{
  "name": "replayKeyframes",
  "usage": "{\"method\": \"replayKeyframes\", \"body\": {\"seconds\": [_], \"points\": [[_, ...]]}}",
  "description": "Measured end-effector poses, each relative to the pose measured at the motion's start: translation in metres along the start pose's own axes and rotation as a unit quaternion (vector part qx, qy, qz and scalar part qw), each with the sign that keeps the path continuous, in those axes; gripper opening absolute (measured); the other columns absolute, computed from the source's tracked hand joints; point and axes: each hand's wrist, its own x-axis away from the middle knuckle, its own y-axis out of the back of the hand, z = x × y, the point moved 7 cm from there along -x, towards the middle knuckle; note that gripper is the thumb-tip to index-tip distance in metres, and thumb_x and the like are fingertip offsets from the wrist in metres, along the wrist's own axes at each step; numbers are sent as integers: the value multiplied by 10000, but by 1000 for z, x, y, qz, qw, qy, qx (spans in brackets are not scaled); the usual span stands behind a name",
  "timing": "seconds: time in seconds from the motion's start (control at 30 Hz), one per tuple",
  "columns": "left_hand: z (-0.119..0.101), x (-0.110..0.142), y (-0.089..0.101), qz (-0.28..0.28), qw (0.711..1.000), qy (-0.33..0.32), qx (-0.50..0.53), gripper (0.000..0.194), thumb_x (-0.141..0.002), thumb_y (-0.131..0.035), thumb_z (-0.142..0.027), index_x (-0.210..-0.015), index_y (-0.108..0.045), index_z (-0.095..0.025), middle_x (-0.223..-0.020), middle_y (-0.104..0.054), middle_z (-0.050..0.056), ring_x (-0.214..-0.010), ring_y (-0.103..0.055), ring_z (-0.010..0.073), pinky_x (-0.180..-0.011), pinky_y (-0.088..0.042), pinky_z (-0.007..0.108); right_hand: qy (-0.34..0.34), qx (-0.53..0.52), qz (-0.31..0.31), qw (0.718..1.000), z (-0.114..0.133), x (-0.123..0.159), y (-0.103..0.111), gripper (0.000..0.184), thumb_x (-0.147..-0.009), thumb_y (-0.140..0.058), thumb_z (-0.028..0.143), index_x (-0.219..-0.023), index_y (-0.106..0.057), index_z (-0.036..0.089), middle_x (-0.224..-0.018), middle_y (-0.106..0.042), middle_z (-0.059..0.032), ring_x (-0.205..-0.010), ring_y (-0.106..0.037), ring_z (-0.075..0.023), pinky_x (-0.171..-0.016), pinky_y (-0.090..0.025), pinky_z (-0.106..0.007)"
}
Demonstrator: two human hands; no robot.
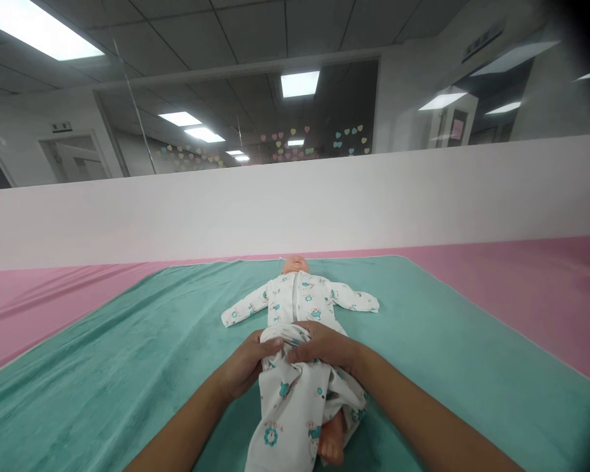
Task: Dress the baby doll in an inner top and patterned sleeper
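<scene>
A baby doll (295, 264) lies on its back on the teal blanket, its head away from me. It wears a white printed top (302, 298) with both sleeves stretched out sideways. Over its lower body are matching white printed pants (290, 400), bunched at the waist. My left hand (250, 359) pinches the bunched waistband from the left, thumb on top. My right hand (322, 344) grips the same waistband from the right, close to the left thumb. One bare doll foot (332, 442) shows beside the loose pant leg; the other foot is hidden.
The teal blanket (152, 347) spreads over a pink sheet (521, 282). Behind the doll rises a low white wall (295, 203), topped by glass or a mirror with small heart stickers (292, 134).
</scene>
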Motion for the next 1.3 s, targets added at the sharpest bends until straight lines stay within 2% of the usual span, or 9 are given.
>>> {"method": "replayKeyframes", "body": {"seconds": [0.5,1.13,1.3], "points": [[-1,0,0,12,1000,-3,2,376,-840,-509,-258,-1177,-557,-97,-974,-646,146,-877,-604,254,-737,-460,331,3,-17,11,1000,1,0,-2,401,-624,-728,329,-990,-630,196,-881,-630,-22,-841,-573,-200,-743,-444,-328],[0,0,1,13,1000,-5,6,355,-848,-498,-239,-1170,-567,-104,-963,-647,143,-877,-604,242,-745,-454,320,1,-2,-2,1000,3,1,0,397,-598,-750,354,-941,-635,190,-895,-626,-25,-858,-581,-214,-744,-444,-329],[-1,-1,1,16,1000,-10,7,345,-847,-497,-239,-1156,-577,-109,-951,-650,138,-870,-606,240,-735,-453,312,0,-20,14,1000,2,1,-2,391,-603,-747,348,-943,-631,192,-884,-629,-22,-842,-577,-202,-742,-445,-330]]}}
